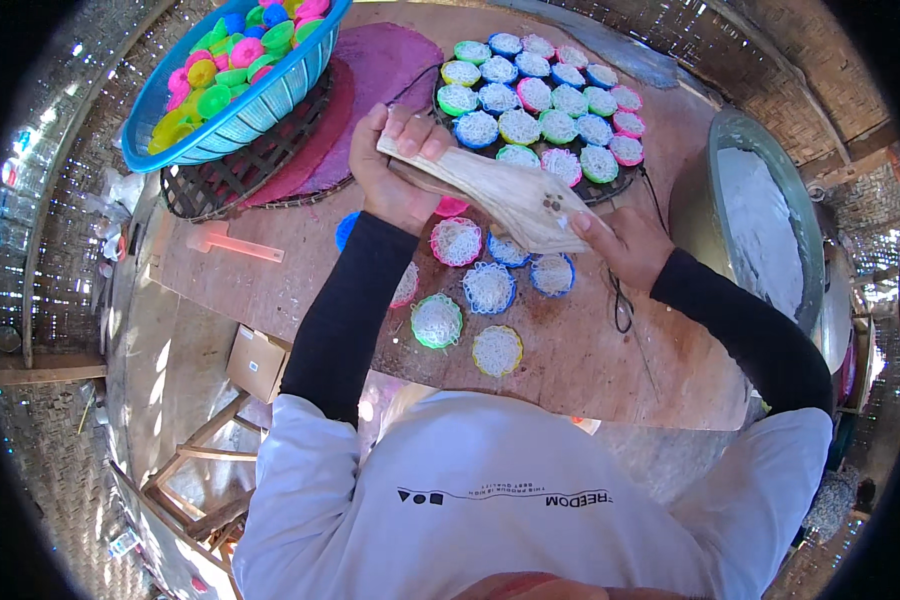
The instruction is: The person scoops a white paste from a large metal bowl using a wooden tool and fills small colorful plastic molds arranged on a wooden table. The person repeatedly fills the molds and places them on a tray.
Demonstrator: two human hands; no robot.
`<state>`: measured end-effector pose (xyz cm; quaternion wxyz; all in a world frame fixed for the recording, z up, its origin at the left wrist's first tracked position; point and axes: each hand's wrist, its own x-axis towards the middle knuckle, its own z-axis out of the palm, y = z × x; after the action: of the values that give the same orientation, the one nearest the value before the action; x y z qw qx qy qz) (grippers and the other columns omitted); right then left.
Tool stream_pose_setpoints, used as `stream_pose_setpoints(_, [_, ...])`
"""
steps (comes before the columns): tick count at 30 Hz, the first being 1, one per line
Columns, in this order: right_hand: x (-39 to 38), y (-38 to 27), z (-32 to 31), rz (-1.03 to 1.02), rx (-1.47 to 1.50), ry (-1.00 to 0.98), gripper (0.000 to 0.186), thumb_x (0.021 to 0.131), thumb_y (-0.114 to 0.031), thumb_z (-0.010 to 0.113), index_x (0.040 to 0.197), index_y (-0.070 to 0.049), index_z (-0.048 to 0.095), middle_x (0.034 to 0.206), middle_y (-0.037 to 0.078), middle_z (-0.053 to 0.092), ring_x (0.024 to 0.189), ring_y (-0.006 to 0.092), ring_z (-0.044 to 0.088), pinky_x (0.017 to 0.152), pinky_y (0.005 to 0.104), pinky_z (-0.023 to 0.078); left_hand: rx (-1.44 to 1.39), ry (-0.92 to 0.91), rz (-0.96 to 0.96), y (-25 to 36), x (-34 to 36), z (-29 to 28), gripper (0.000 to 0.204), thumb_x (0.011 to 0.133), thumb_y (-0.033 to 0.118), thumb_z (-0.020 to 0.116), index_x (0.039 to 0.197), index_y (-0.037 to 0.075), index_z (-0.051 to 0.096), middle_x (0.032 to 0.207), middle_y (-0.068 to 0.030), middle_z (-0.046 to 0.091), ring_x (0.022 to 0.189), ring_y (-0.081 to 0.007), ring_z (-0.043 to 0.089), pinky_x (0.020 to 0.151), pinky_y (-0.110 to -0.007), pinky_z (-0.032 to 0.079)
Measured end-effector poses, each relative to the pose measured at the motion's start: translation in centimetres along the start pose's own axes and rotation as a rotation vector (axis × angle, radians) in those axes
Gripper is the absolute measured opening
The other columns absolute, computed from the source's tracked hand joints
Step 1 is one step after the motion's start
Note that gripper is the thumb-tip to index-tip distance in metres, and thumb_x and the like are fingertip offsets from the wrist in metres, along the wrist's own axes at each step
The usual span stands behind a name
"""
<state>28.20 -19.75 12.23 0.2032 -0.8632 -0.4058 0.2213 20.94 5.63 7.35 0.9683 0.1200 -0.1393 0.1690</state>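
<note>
A long pale wooden tool (500, 190), broad toward its right end and with several dark marks there, is held above the table between my two hands. My left hand (400, 160) has its fingers wrapped round the narrower left end. At the broad right end, my right hand (630, 243) grips with its thumb on top. The tool's underside is hidden. Below it stand several small coloured cups filled with white noodle-like strands, among them a green cup (436, 321), a yellow cup (498, 351) and a blue cup (489, 288).
Many more filled cups (559, 127) sit on a dark round woven tray at the back. A blue basket (260, 105) of colourful empty cups is at far left. An orange flat-handled plastic tool (238, 243) lies left. A large pot (705, 200) of white stuff stands right.
</note>
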Motion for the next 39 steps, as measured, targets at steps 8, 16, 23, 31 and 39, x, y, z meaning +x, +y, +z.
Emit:
stream_pose_setpoints(8, [-1.0, 2.0, -0.5, -0.082, 0.269, 0.007, 0.057, 0.092, -0.043, 0.037, 0.069, 0.007, 0.054, 0.052, 0.005, 0.042, 0.051, 0.0138, 0.040, 0.048, 0.0344, 0.032, 0.178, 0.164, -0.031, -0.6, -0.2, 5.4, 0.045, 0.086, 0.047, 0.045, 0.103, 0.006, 0.053, 0.091, -0.0079, 0.056, 0.088, -0.0228, 0.052, 0.079, -0.033, 0.044])
stream_pose_setpoints(16, [-1.6, 5.2, 1.7, -0.116, 0.370, 0.128, 0.054, 0.091, -0.042, 0.038, 0.068, 0.005, 0.052, 0.056, 0.002, 0.043, 0.054, 0.0105, 0.039, 0.048, 0.0298, 0.032, 1.789, -0.342, -0.526, -3.4, -2.8, -3.1, 0.031, 0.091, 0.017, 0.039, 0.112, 0.000, 0.053, 0.101, -0.0116, 0.058, 0.092, -0.0203, 0.053, 0.081, -0.030, 0.041])
stream_pose_setpoints(23, [-0.9, 6.8, 2.8, -0.103, 0.394, 0.255, 0.056, 0.091, -0.044, 0.039, 0.080, 0.007, 0.058, 0.063, 0.003, 0.053, 0.060, 0.0107, 0.046, 0.051, 0.0276, 0.037, 2.190, -0.398, -0.349, -5.0, -4.2, -4.8, 0.030, 0.082, 0.014, 0.044, 0.109, 0.008, 0.058, 0.114, -0.0115, 0.053, 0.110, -0.0301, 0.044, 0.088, -0.045, 0.035])
stream_pose_setpoints(31, [-1.6, 7.4, 1.2, -0.041, 0.558, 0.230, 0.060, 0.091, -0.049, 0.038, 0.078, 0.006, 0.059, 0.059, 0.002, 0.051, 0.052, 0.0077, 0.044, 0.044, 0.0247, 0.033, 2.685, -0.669, 0.190, -4.9, -4.9, -2.0, 0.028, 0.075, 0.017, 0.052, 0.101, 0.015, 0.061, 0.112, -0.0026, 0.050, 0.109, -0.0249, 0.043, 0.085, -0.044, 0.035])
stream_pose_setpoints(39, [-2.0, 5.0, 0.6, -0.115, 0.483, 0.320, 0.060, 0.090, -0.049, 0.038, 0.074, 0.004, 0.059, 0.054, 0.000, 0.047, 0.049, 0.0071, 0.041, 0.043, 0.0249, 0.031, 2.858, -0.552, 0.168, -4.9, -4.0, 0.0, 0.035, 0.068, 0.026, 0.062, 0.100, 0.013, 0.060, 0.107, 0.0025, 0.051, 0.107, -0.0202, 0.044, 0.080, -0.042, 0.036])
